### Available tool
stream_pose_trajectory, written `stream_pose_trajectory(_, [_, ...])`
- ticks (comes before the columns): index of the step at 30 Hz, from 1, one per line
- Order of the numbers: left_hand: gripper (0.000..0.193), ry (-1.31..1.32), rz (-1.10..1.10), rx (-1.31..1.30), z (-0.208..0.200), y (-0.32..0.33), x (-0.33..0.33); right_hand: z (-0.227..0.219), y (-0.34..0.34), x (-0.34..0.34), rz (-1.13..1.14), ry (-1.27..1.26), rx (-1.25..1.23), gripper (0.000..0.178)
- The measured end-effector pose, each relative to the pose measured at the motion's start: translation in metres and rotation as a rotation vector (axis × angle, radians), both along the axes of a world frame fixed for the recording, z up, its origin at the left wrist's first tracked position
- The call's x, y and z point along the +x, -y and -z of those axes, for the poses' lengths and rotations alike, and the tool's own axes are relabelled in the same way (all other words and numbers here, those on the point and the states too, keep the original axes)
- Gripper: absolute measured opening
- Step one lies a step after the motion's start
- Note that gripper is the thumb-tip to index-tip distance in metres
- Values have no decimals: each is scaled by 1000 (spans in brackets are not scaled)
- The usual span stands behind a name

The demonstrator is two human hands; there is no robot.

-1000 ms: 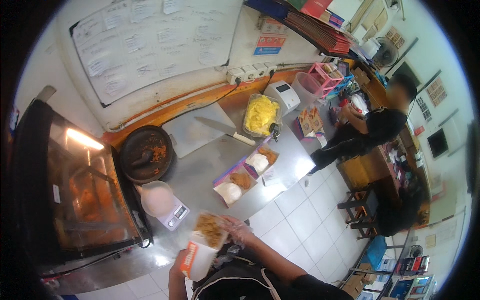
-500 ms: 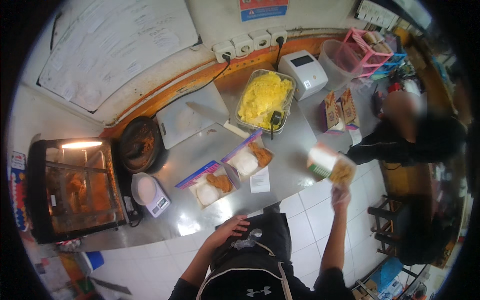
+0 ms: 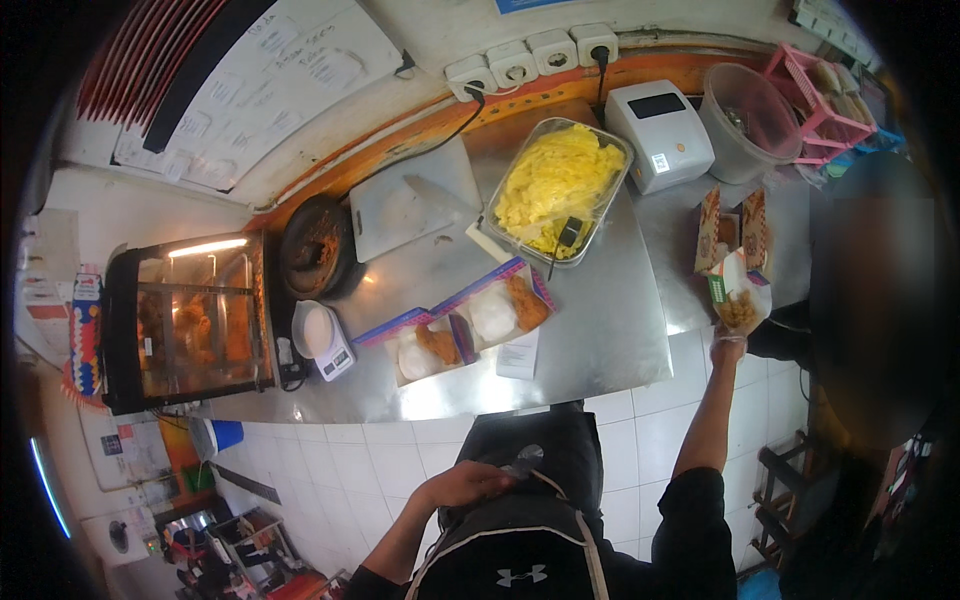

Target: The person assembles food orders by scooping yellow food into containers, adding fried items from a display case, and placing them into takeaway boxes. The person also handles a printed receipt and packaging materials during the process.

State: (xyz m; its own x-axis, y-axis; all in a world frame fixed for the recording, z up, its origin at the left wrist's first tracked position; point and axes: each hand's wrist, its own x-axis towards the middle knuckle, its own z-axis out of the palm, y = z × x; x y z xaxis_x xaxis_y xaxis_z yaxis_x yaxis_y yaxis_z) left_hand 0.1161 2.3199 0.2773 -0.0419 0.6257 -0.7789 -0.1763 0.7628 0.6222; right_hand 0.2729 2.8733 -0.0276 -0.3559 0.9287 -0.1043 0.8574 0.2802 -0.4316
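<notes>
My right hand, in a thin clear plastic glove, grips a small white, green and orange paper pouch filled with golden-brown fried pieces. The pouch is held up against the front of an open patterned meal box on the right of the counter. By my waist, over the dark apron, my left hand has curled fingers around a crumpled bit of clear plastic. Two open boxes stand side by side on the counter, the left box and the right box, each with white rice and fried chicken.
A steel counter carries a tub of shredded yellow food, a knife on a cutting board, a stone mortar, a scale and a label printer. A lit warmer stands left; a co-worker stands right.
My right hand has carried the pouch right and forward to the patterned box. My left hand's fingers, spread on the apron before, have closed at the plastic. The head view has shifted.
</notes>
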Motion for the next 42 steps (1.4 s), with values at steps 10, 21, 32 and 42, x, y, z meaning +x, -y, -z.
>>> stream_pose_trajectory(10, [44,-204,186,-9,-2,-33,15,13,-5,9,798,-1376,-776,73])
stream_pose_trajectory(21, [26,-1558,-56,-237,94,-38,-60,-17,74,46,690,-1056,-147,45])
stream_pose_trajectory(32, [13,-1674,-82,-123,110,-4,-101,-86,323,-85,-308,-638,-655,35])
stream_pose_trajectory(42, [14,-1501,-87,38,132,-40,-134,-61,344,-138,-548,-481,-622,28])
